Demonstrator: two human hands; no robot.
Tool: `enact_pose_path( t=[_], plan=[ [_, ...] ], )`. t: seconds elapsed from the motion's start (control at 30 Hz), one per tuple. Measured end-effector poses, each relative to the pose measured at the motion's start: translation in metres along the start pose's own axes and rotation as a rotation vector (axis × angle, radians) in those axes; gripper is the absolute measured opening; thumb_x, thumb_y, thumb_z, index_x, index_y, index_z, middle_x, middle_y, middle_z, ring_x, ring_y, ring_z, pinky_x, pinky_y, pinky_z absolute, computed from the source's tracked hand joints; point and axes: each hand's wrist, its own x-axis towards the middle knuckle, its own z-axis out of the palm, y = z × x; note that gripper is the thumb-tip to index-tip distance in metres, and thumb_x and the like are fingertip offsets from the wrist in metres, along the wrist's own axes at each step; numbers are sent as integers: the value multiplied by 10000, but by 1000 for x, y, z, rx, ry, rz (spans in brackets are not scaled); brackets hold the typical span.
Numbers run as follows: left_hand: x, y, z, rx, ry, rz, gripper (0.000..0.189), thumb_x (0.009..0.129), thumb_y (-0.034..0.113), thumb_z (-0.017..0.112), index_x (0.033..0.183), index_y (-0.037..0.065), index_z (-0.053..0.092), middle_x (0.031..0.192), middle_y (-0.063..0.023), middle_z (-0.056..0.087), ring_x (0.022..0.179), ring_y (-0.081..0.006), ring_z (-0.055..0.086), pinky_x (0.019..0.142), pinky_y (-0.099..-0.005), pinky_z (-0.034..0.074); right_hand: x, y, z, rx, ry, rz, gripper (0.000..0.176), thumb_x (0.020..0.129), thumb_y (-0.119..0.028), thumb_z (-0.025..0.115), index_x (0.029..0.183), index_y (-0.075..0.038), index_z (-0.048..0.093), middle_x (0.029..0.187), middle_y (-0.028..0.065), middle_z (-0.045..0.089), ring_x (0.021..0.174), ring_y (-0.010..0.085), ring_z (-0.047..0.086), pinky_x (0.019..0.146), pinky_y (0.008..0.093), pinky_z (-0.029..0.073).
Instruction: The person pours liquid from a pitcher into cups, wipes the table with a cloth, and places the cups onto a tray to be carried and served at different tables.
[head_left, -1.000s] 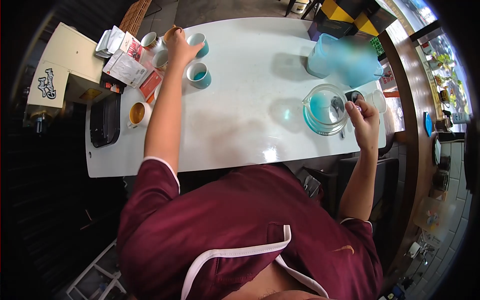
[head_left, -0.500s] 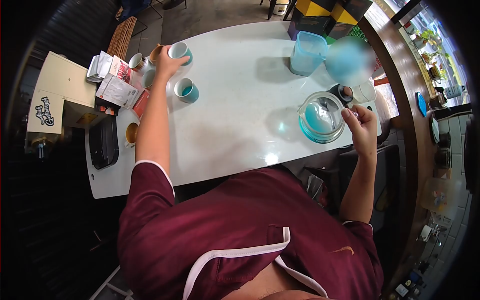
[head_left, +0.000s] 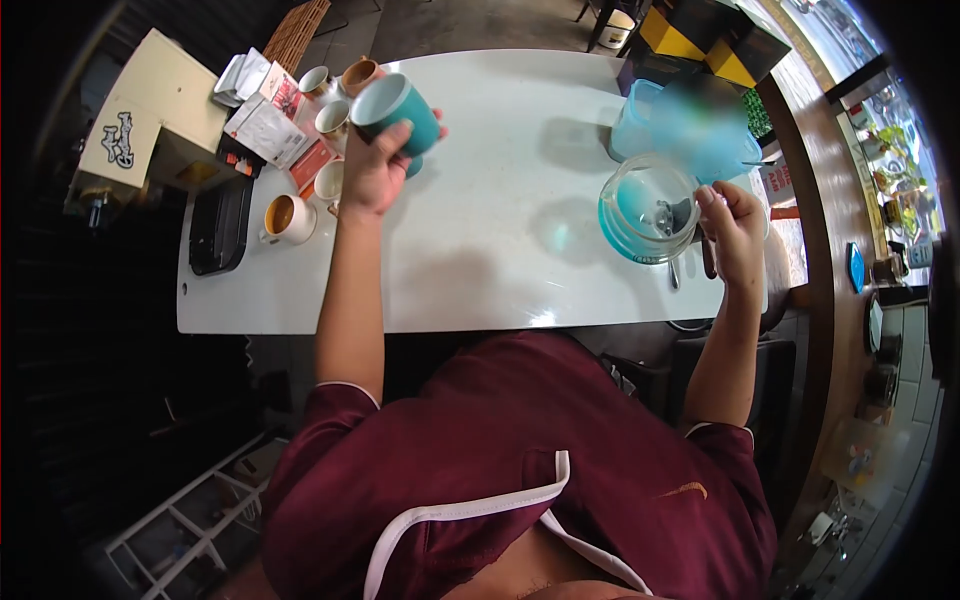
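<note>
My left hand (head_left: 378,170) is wrapped round a teal cup (head_left: 412,118) with a pale inside, holding it tilted above the left part of the white table. Behind that hand, a second teal cup (head_left: 415,166) is mostly hidden. My right hand (head_left: 735,228) grips the handle of a clear glass jug (head_left: 650,215) at the table's right side. Blue liquid lies in the jug, which appears raised, with its shadow to the left. A spoon (head_left: 674,272) rests on the table just below the jug.
Several cups, among them a brown cup (head_left: 358,76) and a white mug (head_left: 288,220), stand at the left by packets (head_left: 268,130) and a black tray (head_left: 222,228). A cream machine (head_left: 150,110) is beyond. A light-blue plastic container (head_left: 632,120) stands at the back right of the table (head_left: 490,200).
My left hand has lifted the teal cup off the table and tilted it. The jug in my right hand has shifted slightly. The whole view has shifted, showing more of the cups at left.
</note>
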Motion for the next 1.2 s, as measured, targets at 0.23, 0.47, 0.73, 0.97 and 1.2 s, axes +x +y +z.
enact_pose_path(
  t=[0.23, 0.47, 0.73, 0.97, 1.2],
  plan=[
    [-68, -45, 0, -25, 64, -75, 854, 651, 415, 830, 1282, 61, 376, 1139, -79, 538, 992, -210, 571, 786, -352, 506, 39, -8, -6, -132, -133, -110, 331, 870, -252, 636, 639, -103, 451, 577, -91, 341, 496, 6, 270, 454, 211, 180],
    [-91, -83, 9, -322, 165, -260, 575, 871, 451, 605, 1265, 81, 410, 1156, -99, 521, 998, -219, 529, 827, -337, 460, 75, -39, 24, -420, -167, -301, 531, 780, -377, 731, 536, -84, 361, 544, -88, 284, 529, 26, 252, 466, 246, 156],
    [-78, -83, 18, -308, 185, -339, 493, 963, 484, 417, 1147, 33, 498, 958, -93, 577, 814, -173, 536, 675, -292, 441, 98, -64, 68, -710, -224, -518, 620, 719, -513, 724, 507, -20, 414, 483, -16, 287, 464, 89, 282, 439, 291, 224],
    [-69, -79, 17, -222, 222, -383, 548, 968, 520, 368, 1094, 10, 524, 865, -88, 577, 724, -165, 525, 626, -279, 435, 99, -88, 94, -934, -270, -631, 613, 650, -604, 707, 535, -22, 550, 451, 47, 444, 416, 151, 445, 447, 283, 367],
    [-64, -75, 19, -149, 218, -396, 524, 950, 524, 421, 1024, 20, 545, 832, -76, 573, 696, -152, 510, 627, -278, 426, 102, -98, 110, -1102, -319, -697, 567, 651, -590, 699, 532, -53, 559, 453, 47, 492, 419, 174, 500, 462, 291, 411]
  ],
)
